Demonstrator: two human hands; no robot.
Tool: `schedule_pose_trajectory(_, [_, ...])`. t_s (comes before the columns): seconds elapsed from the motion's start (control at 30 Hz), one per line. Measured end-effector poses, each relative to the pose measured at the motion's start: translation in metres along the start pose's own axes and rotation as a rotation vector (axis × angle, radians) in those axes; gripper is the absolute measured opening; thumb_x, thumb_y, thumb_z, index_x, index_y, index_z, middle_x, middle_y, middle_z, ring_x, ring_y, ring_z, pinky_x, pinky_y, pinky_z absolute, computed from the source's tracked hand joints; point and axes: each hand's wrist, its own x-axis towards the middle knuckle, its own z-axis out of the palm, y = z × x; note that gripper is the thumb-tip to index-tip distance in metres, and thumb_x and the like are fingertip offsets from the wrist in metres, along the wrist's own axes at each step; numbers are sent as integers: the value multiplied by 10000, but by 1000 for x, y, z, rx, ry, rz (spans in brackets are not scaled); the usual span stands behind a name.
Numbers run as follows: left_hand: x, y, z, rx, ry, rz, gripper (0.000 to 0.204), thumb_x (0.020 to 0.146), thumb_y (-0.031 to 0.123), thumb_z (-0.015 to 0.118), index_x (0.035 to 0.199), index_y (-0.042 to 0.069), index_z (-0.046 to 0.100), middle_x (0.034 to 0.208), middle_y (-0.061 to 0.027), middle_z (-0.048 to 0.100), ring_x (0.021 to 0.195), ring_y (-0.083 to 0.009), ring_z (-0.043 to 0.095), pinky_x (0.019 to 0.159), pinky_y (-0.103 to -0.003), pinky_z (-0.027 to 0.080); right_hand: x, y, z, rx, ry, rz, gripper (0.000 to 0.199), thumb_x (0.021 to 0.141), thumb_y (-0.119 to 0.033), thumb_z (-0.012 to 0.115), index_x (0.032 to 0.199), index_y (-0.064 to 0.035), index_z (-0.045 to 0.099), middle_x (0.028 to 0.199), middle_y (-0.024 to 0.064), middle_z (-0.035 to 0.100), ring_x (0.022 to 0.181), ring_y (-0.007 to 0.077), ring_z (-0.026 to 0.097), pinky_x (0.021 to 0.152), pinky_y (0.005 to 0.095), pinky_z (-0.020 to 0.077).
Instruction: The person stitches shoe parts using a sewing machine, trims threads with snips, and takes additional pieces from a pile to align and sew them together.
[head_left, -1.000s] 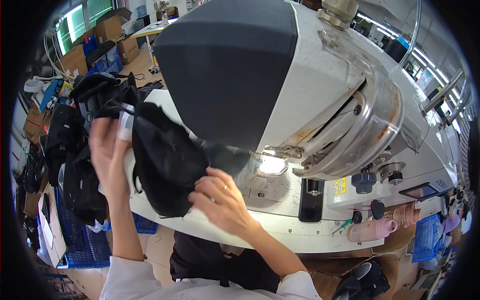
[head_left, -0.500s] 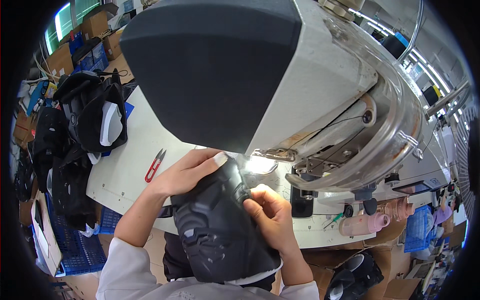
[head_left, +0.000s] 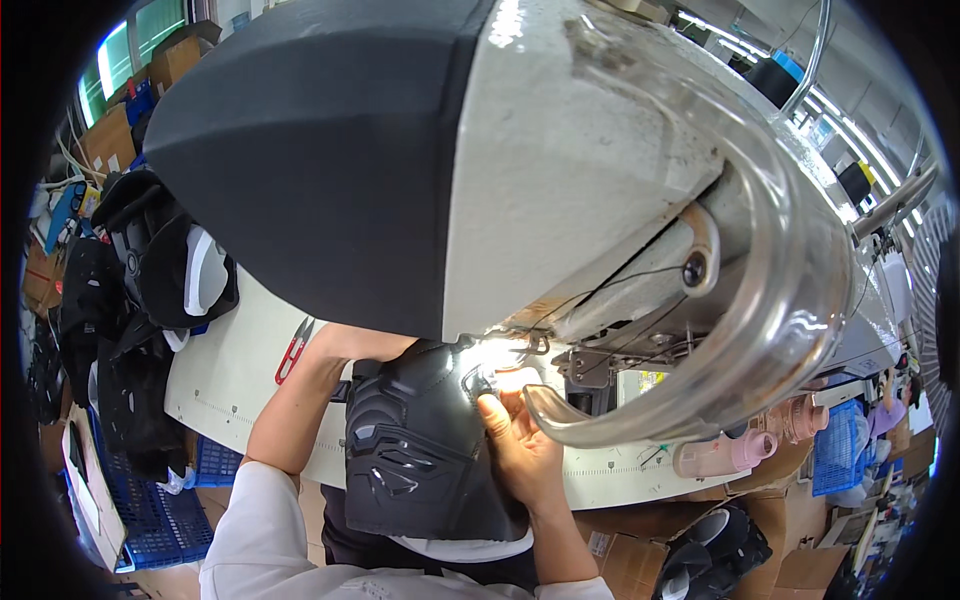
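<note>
A black moulded pad with raised ridges and a pale lining along its lower edge lies in front of me, its far end at the lit sewing area of a sewing machine. My right hand grips the pad's right edge, thumb on top and fingers curled by the bright lamp spot. Of my left hand only the wrist and its back show at the pad's far left; the machine's black cover hides the fingers. A clear curved guard stands just right of my right hand.
Red-handled thread snips lie on the white table left of my forearm. More black pads are heaped at the left above a blue crate. Pink bottles stand at the right. A cardboard box holds black pieces below.
The pad has turned more upright and its far end has gone in under the machine head. My left hand has moved forward behind the cover. The machine looms larger in view.
</note>
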Motion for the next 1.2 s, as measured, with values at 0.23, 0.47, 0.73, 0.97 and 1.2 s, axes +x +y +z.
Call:
schedule_pose_trajectory(0.23, [0, 1, -1, -43, 33, 27, 120, 797, -19, 655, 918, -19, 659, 827, -64, 642, 748, -151, 563, 667, -315, 486, -4, -12, 7, 12, -75, 4, 149, 942, -54, 649, 1056, 1, 571, 961, 17, 570, 878, 88, 519, 794, 224, 419])
schedule_pose_trajectory(0.47, [-1, 1, -6, -100, 61, 31, 124, 798, -19, 655, 922, -20, 661, 833, -68, 646, 753, -154, 568, 671, -315, 489, -7, -6, 7, 52, -54, 102, 176, 938, -61, 659, 1084, 1, 582, 982, 20, 577, 898, 86, 514, 810, 225, 413])
schedule_pose_trajectory(0.73, [-2, 5, -3, -145, 74, 41, 128, 799, -18, 654, 927, -20, 663, 840, -72, 651, 759, -156, 574, 675, -315, 493, -7, -4, 13, 86, 10, 32, 143, 928, -84, 680, 1019, -5, 605, 881, -13, 583, 746, 40, 513, 652, 195, 391])
schedule_pose_trajectory(0.97, [-1, 9, -2, -183, 97, 52, 131, 800, -18, 653, 931, -20, 665, 847, -76, 655, 765, -159, 578, 679, -314, 496, -2, -8, 9, 90, -31, 98, 159, 929, -21, 649, 1078, -4, 598, 982, 12, 589, 873, 75, 537, 794, 221, 433])
schedule_pose_trajectory(1.2, [10, 11, -1, -235, 132, 72, 135, 801, -17, 653, 935, -21, 667, 853, -80, 659, 770, -161, 583, 683, -314, 499, 2, -12, 17, 26, 54, 73, 131, 926, -8, 647, 1048, 10, 601, 1004, 22, 599, 913, 83, 548, 828, 227, 435])
